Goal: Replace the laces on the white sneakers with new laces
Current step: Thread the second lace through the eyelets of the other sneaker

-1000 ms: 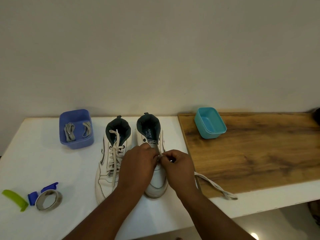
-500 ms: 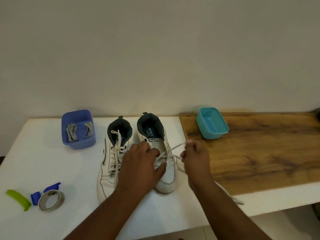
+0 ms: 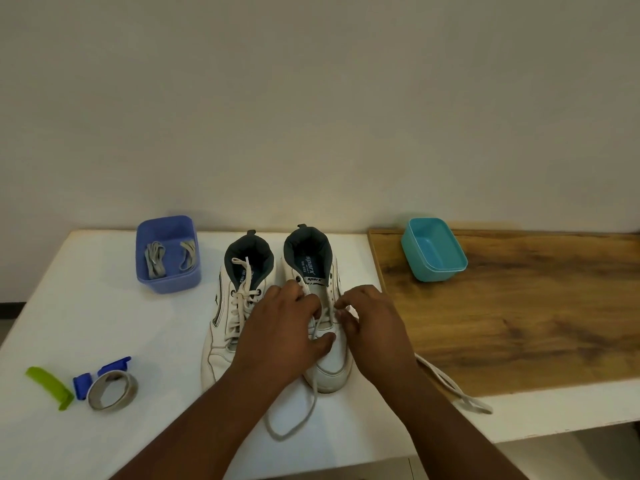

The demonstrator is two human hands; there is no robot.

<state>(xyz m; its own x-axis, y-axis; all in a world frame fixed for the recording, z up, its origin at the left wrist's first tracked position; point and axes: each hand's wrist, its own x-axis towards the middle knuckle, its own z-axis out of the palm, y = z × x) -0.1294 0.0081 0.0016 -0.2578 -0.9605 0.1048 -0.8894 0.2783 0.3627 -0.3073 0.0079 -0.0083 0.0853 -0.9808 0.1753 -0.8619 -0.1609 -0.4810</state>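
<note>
Two white sneakers stand side by side on the white table (image 3: 86,323), toes toward me. The left sneaker (image 3: 230,320) is fully laced. My left hand (image 3: 282,332) rests on the right sneaker (image 3: 329,368), fingers over its eyelets and thumb on the toe. My right hand (image 3: 370,327) pinches the old lace (image 3: 311,407) at the right-side eyelets. One loose end loops in front of the toe; the other end trails to the right past my wrist. A purple bin (image 3: 168,252) at the back left holds folded grey laces (image 3: 156,259).
A teal bin (image 3: 433,249) sits on the wooden board (image 3: 519,313) at the right. At the front left lie a tape roll (image 3: 112,389), a blue clip (image 3: 104,372) and a green clip (image 3: 50,386). The table's front edge is close to my forearms.
My right hand pulled the lace out to the right, then came back to the eyelets. A loose lace end now loops in front of the right sneaker's toe.
</note>
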